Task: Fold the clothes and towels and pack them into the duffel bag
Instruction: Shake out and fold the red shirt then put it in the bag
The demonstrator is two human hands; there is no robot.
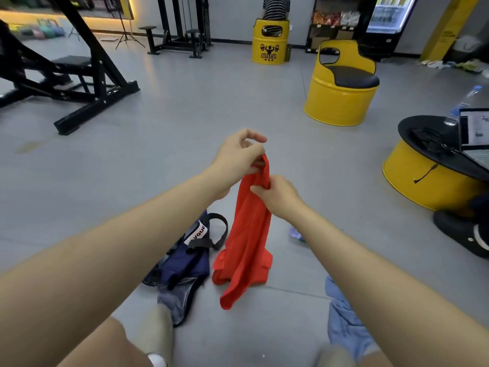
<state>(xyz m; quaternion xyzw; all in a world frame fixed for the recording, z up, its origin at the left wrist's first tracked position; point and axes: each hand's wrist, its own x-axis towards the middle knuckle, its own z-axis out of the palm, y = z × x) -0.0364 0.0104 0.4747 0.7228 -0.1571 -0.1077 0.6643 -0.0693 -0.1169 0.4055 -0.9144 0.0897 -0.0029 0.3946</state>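
A red garment (247, 242) hangs in the air in front of me, bunched at its top, with its lower end close to the grey floor. My left hand (239, 154) pinches the very top of it. My right hand (277, 196) grips the cloth just below, at its right edge. The navy duffel bag (185, 263) lies on the floor to the left of the garment, its black strap (215, 234) looped over it. A light blue towel (344, 321) lies crumpled on the floor under my right forearm, partly hidden by the arm.
My knees show at the bottom edge. A yellow drum table (434, 176) with a laptop (473, 133) stands at right, a yellow drum chair (341, 86) farther back. A black gym machine (79, 75) fills the left. A small purple item (296, 234) lies behind my right arm.
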